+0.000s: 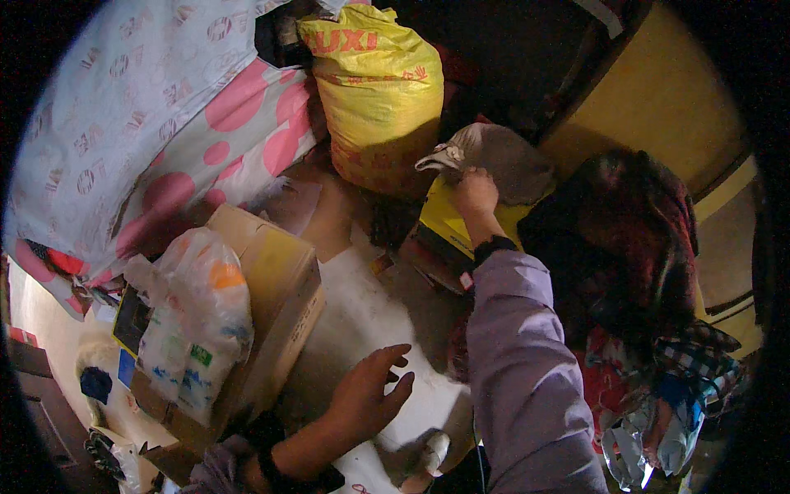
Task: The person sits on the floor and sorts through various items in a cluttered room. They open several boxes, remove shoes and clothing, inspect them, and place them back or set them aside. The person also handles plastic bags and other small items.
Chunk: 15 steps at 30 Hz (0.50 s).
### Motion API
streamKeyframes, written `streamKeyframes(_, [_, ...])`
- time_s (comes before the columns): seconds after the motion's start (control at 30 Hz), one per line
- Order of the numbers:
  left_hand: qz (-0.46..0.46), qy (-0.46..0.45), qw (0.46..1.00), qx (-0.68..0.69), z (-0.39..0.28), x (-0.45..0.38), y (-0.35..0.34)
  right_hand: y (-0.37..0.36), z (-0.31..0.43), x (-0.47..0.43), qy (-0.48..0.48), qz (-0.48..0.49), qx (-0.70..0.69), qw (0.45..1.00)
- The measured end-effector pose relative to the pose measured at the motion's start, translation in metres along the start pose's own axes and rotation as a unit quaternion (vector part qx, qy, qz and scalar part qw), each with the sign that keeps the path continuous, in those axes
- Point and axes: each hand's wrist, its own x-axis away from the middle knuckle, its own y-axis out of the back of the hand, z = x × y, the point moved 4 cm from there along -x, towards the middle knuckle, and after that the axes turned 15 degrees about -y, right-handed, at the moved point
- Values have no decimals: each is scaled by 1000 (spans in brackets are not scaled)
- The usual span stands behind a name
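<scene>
My right hand (476,196) reaches forward, its fingers curled at the near edge of a grey-brown fabric item (509,157), possibly a hat, with a pale trimmed end. Under it is a box with a yellow top (441,213) and a dark side. The fingertips are partly hidden by the fabric. My left hand (370,386) hangs above the pale floor (364,302) with fingers apart and nothing in it. To its left is a cardboard box (281,278), and on that lies a translucent plastic bag (197,327) with packets inside.
A full yellow woven sack (382,99) stands beyond the hands. At the left is a bed or similar surface under a printed pale sheet (142,86) and pink-dotted fabric (234,142). Dark reddish cloth (642,234) and plastic bags (648,426) are piled at right.
</scene>
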Motion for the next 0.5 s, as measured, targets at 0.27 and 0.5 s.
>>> streamKeyframes(0.27, [-38, -37, 999, 4, 9, 3, -11, 120, -80, 23, -19, -140, -401, 905])
streamKeyframes(0.5, [-122, -108, 987, -3, 7, 11, 2, 228, -112, 99, -131, 142, -726, 661])
